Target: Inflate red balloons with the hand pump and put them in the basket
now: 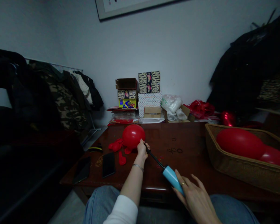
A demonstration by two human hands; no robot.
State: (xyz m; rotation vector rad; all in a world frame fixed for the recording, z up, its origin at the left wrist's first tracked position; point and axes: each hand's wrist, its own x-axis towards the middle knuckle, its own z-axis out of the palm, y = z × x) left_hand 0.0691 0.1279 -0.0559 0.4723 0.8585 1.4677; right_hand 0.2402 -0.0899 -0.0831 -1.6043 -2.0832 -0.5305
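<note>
My left hand (142, 148) is closed around the neck of a partly inflated red balloon (133, 135), pinching it onto the black nozzle of a light blue hand pump (170, 175). My right hand (196, 197) grips the pump's blue barrel near my lap, with some fingers stretched loosely. The pump's thin black rod (155, 158) runs diagonally between the two hands. Several flat, uninflated red balloons (118, 147) lie on the dark wooden table (186, 137) just left of the inflated one.
A wicker basket (238, 168) at right holds inflated red balloons (241, 143). Two dark phones (108, 164) lie at the table's left front. Stacked boxes (149, 93) and bags sit against the far wall. Clothes hang on a rack (60, 93) at left.
</note>
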